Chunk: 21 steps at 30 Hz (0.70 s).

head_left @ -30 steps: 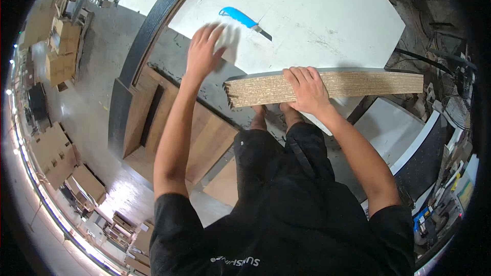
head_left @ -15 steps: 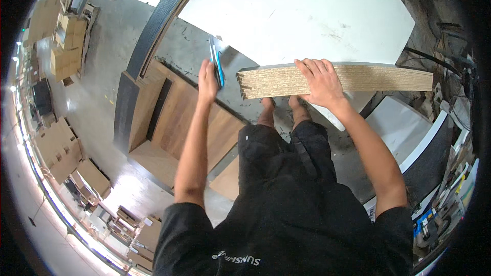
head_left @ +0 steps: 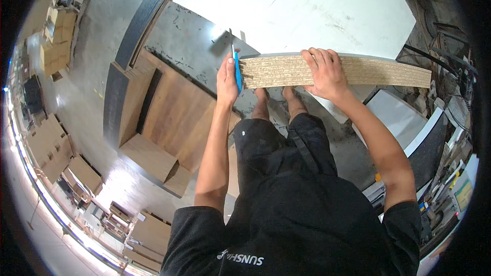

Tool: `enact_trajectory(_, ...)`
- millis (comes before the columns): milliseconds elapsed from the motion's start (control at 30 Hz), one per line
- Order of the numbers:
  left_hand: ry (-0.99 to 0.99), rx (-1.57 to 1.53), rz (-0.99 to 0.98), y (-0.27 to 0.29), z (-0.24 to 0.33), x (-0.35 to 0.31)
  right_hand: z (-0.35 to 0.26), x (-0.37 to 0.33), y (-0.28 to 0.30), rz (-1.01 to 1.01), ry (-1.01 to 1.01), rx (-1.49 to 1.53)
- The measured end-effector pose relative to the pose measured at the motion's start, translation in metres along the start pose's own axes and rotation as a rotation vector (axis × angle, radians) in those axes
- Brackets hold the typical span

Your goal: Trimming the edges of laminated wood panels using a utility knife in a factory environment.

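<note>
My left hand (head_left: 226,79) is closed around a blue-handled tool with a narrow metal blade (head_left: 237,69), whose exact kind I cannot make out. Its blade points away from me, and the handle lies right at the left end of a stack of chipboard panels (head_left: 279,71). The stack's raw, speckled long edges face me. Over the middle of that stack my right hand (head_left: 327,74) is clamped, fingers over the far top edge and thumb low on the near side. Beyond the stack lies a large white board (head_left: 302,13).
Wood-grain panels (head_left: 174,122) and a dark curved-looking board edge (head_left: 146,18) stand at the left. A white panel (head_left: 394,115) and piled scraps (head_left: 455,184) are at the right. Cardboard boxes (head_left: 59,41) sit further off on the grey floor (head_left: 110,25).
My left hand has moved right with the blue-handled tool, from apart from the stack to its left end. My right hand keeps its hold on the stack.
</note>
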State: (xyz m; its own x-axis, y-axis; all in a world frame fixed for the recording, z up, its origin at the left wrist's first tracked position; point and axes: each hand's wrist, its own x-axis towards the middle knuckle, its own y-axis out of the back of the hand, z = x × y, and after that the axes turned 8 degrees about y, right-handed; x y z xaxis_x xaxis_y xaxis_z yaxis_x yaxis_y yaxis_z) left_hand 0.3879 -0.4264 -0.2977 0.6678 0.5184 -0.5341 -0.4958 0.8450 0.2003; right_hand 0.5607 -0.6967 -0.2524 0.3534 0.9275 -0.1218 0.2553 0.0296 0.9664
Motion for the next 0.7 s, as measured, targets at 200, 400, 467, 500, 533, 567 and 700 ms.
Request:
enact_trajectory(200,-0.052,0.035,0.023,-0.001,-0.007,-0.002,0.002,-0.002,-0.004,0.032,-0.002,0.067)
enact_trajectory(400,-0.061,-0.045,0.020,-0.004,-0.016,-0.005,0.003,0.000,-0.003,0.094,0.017,0.073)
enact_trajectory(467,0.035,-0.086,0.000,-0.005,-0.011,-0.007,0.004,0.001,-0.003,0.116,0.023,0.064)
enact_trajectory(500,0.036,-0.084,-0.003,-0.006,-0.010,-0.007,0.004,0.000,-0.003,0.112,0.023,0.061)
enact_trajectory(533,0.015,-0.066,0.009,-0.006,-0.010,-0.007,0.004,0.001,-0.004,0.110,0.025,0.057)
enact_trajectory(567,-0.005,-0.050,0.020,-0.007,-0.010,-0.008,0.003,0.001,-0.004,0.110,0.024,0.058)
enact_trajectory(700,-0.001,-0.051,0.017,-0.007,-0.012,-0.010,-0.001,0.001,-0.005,0.075,-0.003,0.030)
